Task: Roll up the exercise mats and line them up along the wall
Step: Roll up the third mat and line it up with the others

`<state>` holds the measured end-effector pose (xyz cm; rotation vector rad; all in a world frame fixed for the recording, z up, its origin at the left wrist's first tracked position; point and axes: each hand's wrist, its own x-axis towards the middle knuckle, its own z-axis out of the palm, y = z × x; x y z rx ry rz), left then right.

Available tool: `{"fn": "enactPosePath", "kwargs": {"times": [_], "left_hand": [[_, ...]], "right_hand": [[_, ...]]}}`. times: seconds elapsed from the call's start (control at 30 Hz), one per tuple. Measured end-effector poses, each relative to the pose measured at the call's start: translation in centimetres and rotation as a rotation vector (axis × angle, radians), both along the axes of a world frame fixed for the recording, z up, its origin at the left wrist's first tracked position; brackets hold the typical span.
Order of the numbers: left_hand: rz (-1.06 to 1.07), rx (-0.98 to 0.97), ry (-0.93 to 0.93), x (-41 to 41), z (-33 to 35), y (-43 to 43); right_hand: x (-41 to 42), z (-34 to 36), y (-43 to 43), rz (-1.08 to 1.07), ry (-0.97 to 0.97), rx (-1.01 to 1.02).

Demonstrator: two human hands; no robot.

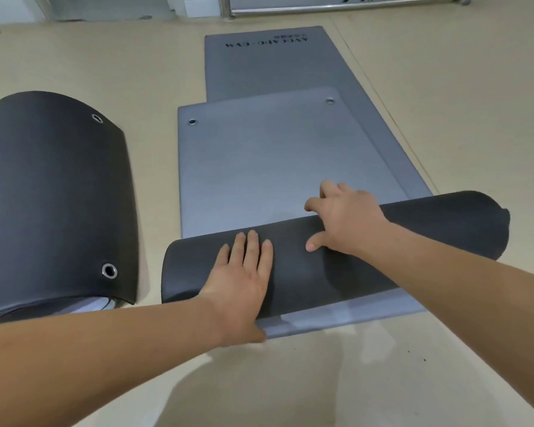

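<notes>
A grey exercise mat [275,167] with two metal eyelets lies flat on the floor, its near end curled into a dark roll [429,229] that runs across the view. My left hand [244,278] presses flat on the roll's left part, fingers spread. My right hand [346,220] lies over the top of the roll near its middle, fingers hooked over the far side and thumb on the near side. A second grey mat [269,66] with printed lettering lies flat beneath and beyond the first. At the left lies a dark, loosely rolled mat [53,192].
The beige floor [444,103] surrounds the mats. A metal rail [336,7] and a wall base run along the far edge. A floor seam [379,97] runs diagonally just right of the flat mats.
</notes>
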<state>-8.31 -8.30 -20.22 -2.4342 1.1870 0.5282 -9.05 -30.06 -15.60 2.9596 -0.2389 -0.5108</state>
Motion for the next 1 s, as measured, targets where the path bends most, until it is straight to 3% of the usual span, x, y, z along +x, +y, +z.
{"fn": "enactPosePath", "kwargs": {"times": [0.1, 0.33, 0.47, 0.7, 0.87, 1.0], "left_hand": [[0.066, -0.064, -0.031, 2.3, -1.8, -1.3], [0.074, -0.147, 0.090, 8.2, 1.2, -3.1], [0.117, -0.147, 0.172, 7.7, 2.9, -3.9], [0.295, -0.201, 0.527, 4.4, 3.1, -2.9], [-0.039, -0.280, 0.054, 1.7, 3.9, -0.8], [-0.070, -0.096, 0.034, -1.3, 2.9, 0.9]], "right_hand": [[-1.6, -0.5, 0.7, 0.032, -0.112, 0.011], [-4.9, -1.9, -0.2, 0.070, -0.027, 0.059], [-5.1, -1.9, -0.7, 0.070, -0.031, 0.059], [-3.8, 1.2, -2.2, 0.163, 0.227, 0.080], [-1.4, 0.8, -2.4, 0.114, 0.243, 0.145], [0.1, 1.0, -2.7, 0.044, 0.088, 0.129]]}}
